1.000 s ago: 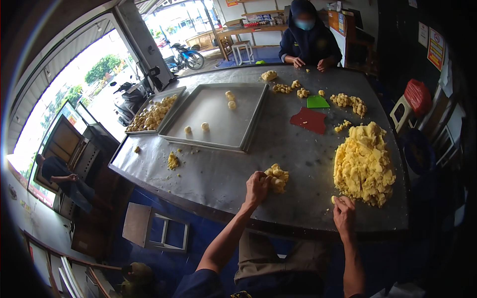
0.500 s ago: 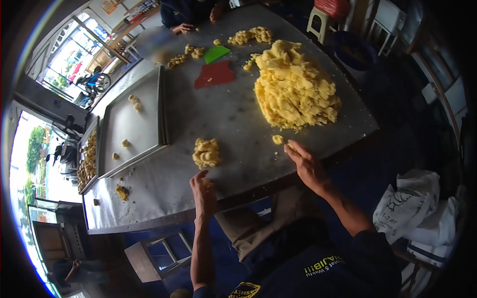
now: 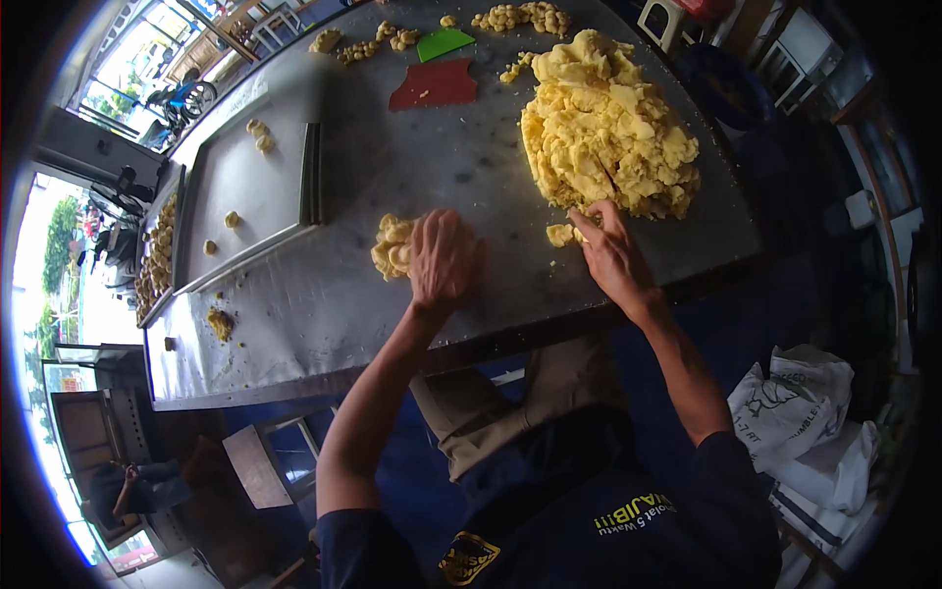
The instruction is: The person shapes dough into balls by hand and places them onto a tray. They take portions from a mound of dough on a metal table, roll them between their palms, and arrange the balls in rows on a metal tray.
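Observation:
My left hand [image 3: 444,257] is palm down on the metal table, beside a small pile of dough balls [image 3: 391,245], partly covering its right side. Its fingers are blurred and mostly hidden, so what lies under them does not show. At the near edge of the big yellow dough mound [image 3: 608,128], my right hand [image 3: 613,250] has thumb and fingers closed on a bit of dough. Just left of those fingertips lies a small loose dough lump [image 3: 561,235].
A red scraper [image 3: 432,84] and a green scraper [image 3: 444,43] lie toward the far side. Stacked metal trays [image 3: 265,196] at left hold a few dough balls; another tray beyond is filled with several. Crumbs [image 3: 220,322] dot the near left. White sacks [image 3: 795,402] stand at right.
My left hand has moved up from the table's near edge to the small dough pile. The right hand has come closer to the big mound. The view has shifted, and the far person is out of sight.

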{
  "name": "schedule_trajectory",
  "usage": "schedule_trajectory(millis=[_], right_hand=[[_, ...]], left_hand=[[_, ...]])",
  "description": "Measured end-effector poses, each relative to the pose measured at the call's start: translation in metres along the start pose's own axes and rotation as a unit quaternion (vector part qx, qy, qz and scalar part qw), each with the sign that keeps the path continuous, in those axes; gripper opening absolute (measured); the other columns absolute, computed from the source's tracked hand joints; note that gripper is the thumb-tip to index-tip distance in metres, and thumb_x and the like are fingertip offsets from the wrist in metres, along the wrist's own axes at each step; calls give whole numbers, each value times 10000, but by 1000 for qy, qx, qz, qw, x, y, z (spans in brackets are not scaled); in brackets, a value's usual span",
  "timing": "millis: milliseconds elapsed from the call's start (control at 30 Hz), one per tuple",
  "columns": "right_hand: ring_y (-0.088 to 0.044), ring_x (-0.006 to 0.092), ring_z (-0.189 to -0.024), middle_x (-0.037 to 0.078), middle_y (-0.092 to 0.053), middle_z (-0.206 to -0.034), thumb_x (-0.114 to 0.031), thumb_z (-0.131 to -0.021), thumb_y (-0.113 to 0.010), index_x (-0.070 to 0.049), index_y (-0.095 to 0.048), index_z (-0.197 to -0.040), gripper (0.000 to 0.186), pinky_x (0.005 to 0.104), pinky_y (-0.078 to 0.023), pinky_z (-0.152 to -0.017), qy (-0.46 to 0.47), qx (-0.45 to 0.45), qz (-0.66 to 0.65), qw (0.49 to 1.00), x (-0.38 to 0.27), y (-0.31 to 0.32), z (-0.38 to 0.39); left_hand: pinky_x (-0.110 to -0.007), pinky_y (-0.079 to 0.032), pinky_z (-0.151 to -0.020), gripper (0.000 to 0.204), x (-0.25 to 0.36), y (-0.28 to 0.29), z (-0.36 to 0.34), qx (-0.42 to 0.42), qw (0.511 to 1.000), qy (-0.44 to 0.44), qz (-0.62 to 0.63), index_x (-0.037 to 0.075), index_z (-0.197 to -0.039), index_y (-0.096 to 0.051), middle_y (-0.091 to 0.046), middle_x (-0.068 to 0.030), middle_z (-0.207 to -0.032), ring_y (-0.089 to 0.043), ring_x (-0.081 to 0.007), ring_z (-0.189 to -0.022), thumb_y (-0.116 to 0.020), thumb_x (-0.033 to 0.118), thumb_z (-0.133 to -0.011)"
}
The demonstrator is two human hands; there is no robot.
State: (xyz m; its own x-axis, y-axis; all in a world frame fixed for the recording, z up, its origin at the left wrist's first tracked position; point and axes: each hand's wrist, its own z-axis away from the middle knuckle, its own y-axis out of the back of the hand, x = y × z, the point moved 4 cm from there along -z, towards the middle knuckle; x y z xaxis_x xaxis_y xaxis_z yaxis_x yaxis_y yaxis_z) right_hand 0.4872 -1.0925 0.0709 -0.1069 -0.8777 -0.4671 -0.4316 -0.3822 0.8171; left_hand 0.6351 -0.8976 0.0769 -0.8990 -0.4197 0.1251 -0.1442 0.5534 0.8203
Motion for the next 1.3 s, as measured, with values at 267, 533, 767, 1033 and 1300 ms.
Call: schedule_trajectory(millis=[267,533,767,1033,1300], right_hand=[[-583,344,-1212,187,-606,-1285,106,-853,-528,40,-618,-1248,411,402,-511,-991,5,-9,2,1000,-24,1,46],[-630,300,-1118,122,-669,-1159,21,-854,-590,-2,-708,-1092,266,361,-547,-921,74,-51,-13,996,-44,-7,24],[-638,332,-973,141,-681,-1100,13,-879,-603,-19,-717,-1084,237,390,-541,-828,0,26,-21,999,-24,18,20],[-552,389,-1101,206,-572,-1192,113,-859,-535,51,-608,-1245,398,410,-484,-946,-46,-73,108,990,-35,6,35],[-625,373,-1066,194,-588,-1217,41,-864,-655,6,-596,-1281,422,409,-530,-907,-55,-8,-217,975,-45,6,37]], left_hand=[[-646,-233,-1136,436,7,-14,5,-77,992,-46,86,-12,-1056,-509,-474,-238,-1257,-421,-421,-1289,-690,274,-780],[-570,-234,-1130,243,-3,-7,16,11,997,-46,54,48,-973,-511,-521,-155,-1110,-504,-340,-1165,-635,191,-819],[-440,-347,-883,194,10,-6,30,-28,988,104,-111,93,-951,-566,-534,-90,-1001,-519,-265,-996,-646,235,-845],[-437,-337,-911,252,28,19,77,-115,962,244,-37,50,-1108,-588,-551,-109,-1038,-519,-278,-1023,-616,114,-865],[-359,-545,-785,254,46,27,54,-23,877,387,285,-35,-1107,-654,-723,-168,-900,-712,-266,-817,-587,187,-1007]])
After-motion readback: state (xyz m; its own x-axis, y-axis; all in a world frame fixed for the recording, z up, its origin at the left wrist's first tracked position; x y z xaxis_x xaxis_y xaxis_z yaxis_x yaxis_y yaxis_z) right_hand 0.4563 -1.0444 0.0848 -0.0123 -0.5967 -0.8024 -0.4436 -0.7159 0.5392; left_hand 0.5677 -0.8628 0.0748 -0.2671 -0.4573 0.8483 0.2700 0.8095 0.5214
